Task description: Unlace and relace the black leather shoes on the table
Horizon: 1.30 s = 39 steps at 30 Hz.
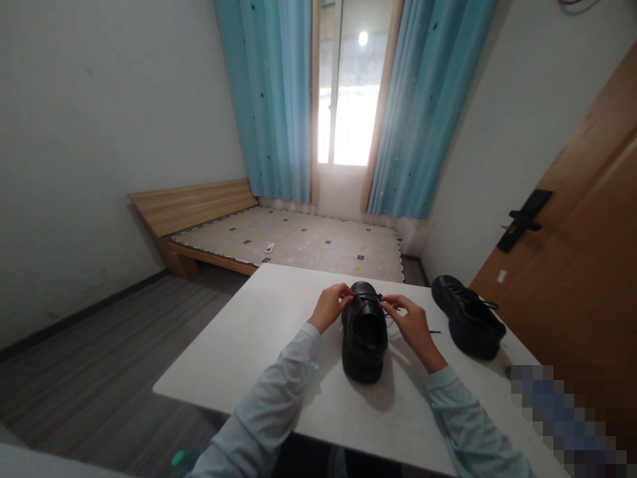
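One black shoe (pixel 365 365) stands upright on the white surface (pixel 239 352), toe pointing away, between the left hand (pixel 329 308) and right hand (pixel 412 326). Each grip pinches the shoe's lace (pixel 368 297), one per side. A second black shoe (pixel 470 322) rests further right.

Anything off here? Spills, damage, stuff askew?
No spill or damage visible. One black shoe and another shoe farther right stand on the white table, an unusual spot for footwear. At lower right, a pixelated patch hides what's there.
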Available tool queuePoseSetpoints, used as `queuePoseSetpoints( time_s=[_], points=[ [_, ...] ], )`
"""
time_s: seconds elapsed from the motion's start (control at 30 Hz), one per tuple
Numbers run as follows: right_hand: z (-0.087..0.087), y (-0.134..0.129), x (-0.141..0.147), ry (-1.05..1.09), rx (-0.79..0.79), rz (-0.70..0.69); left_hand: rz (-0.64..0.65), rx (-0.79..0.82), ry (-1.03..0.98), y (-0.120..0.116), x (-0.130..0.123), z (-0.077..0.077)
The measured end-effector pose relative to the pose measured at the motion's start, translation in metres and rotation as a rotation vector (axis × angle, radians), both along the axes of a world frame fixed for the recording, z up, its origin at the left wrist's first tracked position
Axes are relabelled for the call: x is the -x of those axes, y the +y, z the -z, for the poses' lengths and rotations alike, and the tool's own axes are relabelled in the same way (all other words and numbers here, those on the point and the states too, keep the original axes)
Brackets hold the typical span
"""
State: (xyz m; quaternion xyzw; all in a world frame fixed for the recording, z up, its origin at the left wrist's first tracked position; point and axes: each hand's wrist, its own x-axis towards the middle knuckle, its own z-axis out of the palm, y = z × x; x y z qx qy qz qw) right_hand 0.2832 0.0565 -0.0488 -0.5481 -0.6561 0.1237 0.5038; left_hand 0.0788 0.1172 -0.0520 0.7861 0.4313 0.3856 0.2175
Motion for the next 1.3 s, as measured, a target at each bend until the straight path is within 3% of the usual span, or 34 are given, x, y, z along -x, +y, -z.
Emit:
queuePoseSetpoints(
  time_s=[0.2, 0.4, 0.63, 0.87, 0.97, 1.17, 1.3],
  points=[
    [0.001, -0.002, 0.002, -0.034, -0.074, -0.047, 0.02, -0.02, -0.013, 0.0, -0.001, 0.002],
    [0.003, -0.001, 0.004, -0.185, -0.03, -0.128, 0.006, -0.011, -0.024, 0.001, -0.002, 0.005],
    [0.016, 0.002, 0.004, -0.335, 0.113, -0.132, -0.038, 0.023, -0.015, 0.001, -0.004, 0.005],
    [0.024, 0.006, 0.001, -0.391, 0.058, -0.08, -0.043, 0.076, -0.069, 0.003, -0.005, 0.006],
    [0.026, 0.006, 0.001, -0.4, 0.037, -0.054, -0.034, 0.141, -0.175, 0.004, -0.005, 0.005],
    [0.029, 0.004, -0.002, -0.405, 0.036, -0.051, 0.047, 0.419, -0.589, 0.003, -0.003, -0.003],
    [0.029, 0.004, -0.002, -0.408, 0.036, -0.049, 0.072, 0.45, -0.641, 0.004, 0.0, -0.004]
  ],
)
